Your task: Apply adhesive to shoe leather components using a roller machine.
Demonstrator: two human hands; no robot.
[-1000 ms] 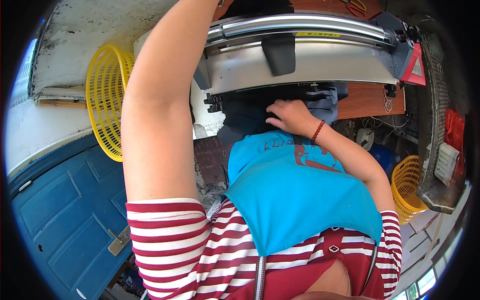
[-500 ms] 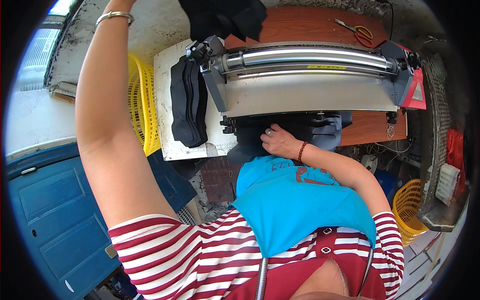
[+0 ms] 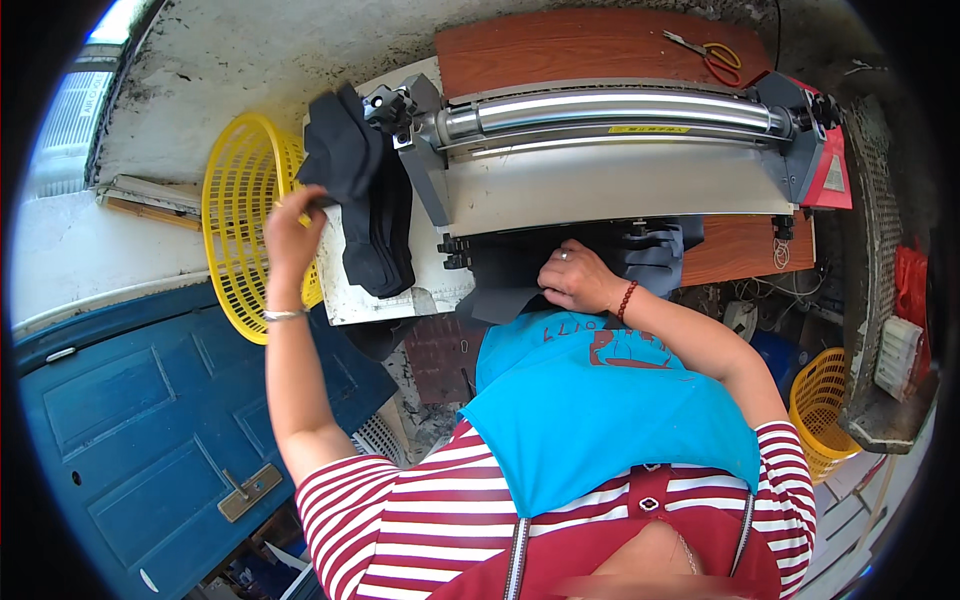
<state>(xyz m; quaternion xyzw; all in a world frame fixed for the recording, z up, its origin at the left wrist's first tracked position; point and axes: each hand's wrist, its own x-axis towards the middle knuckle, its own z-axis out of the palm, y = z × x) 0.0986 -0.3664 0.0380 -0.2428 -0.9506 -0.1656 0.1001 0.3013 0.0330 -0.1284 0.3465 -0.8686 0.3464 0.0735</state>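
My left hand (image 3: 293, 238) is closed on the edge of a black fabric piece (image 3: 343, 145), pinched at the fingertips. That piece hangs over a stack of similar black fabric pieces (image 3: 378, 245) on the white board left of the roller machine (image 3: 620, 180). My right hand (image 3: 582, 279) lies at the front of the machine, its fingers curled onto more black fabric pieces (image 3: 505, 265). Its fingertips are partly hidden against the dark cloth.
A yellow plastic basket (image 3: 218, 235) stands left of the white board (image 3: 340, 275). Scissors (image 3: 708, 57) with red and yellow handles lie on the brown tabletop (image 3: 560, 45) behind the machine. Another yellow basket (image 3: 822, 420) is at the lower right, and a blue door (image 3: 120, 400) at the left.
My left hand has come down and nearer from beyond the machine's left end, bringing the black fabric piece over the stack. My right hand has shifted slightly right, its fingers more curled.
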